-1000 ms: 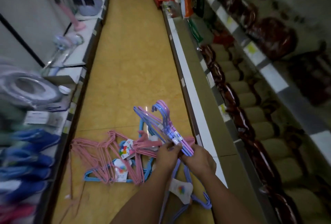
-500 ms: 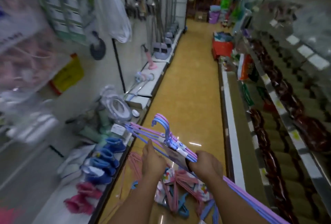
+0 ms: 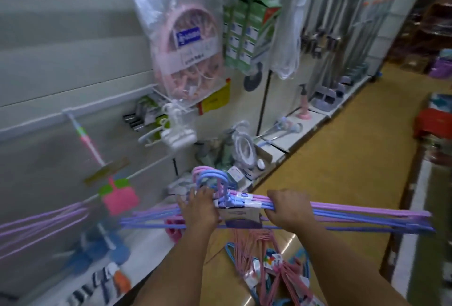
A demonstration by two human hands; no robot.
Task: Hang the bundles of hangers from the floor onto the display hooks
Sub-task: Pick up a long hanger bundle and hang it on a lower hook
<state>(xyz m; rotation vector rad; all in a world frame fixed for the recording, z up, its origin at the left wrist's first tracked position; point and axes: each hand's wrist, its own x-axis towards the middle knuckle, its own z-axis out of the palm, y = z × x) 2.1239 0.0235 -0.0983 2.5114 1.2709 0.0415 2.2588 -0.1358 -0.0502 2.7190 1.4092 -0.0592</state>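
Two hands carry one bundle of hangers [image 3: 247, 204] level in front of the person. The left hand [image 3: 198, 210] curls round the bundle close beside the cluster of pink and blue hooks [image 3: 211, 179], its fingers reaching up to the hook bases. The right hand [image 3: 289, 209] clenches the purple and blue arms just on the other side of the paper band [image 3: 241, 214], so the band sits between the two grips. Outward from each grip the hanger arms run long and nearly flat, left and right. Directly below the grips, more bundles [image 3: 266, 264], pink and blue with tags, lie on the yellow floor [image 3: 342, 176]. Ahead of the left hand and above it stands the display wall [image 3: 73, 61], with white wire hooks [image 3: 149, 171] sticking out and a bagged pink clip rack [image 3: 188, 44] hanging higher up.
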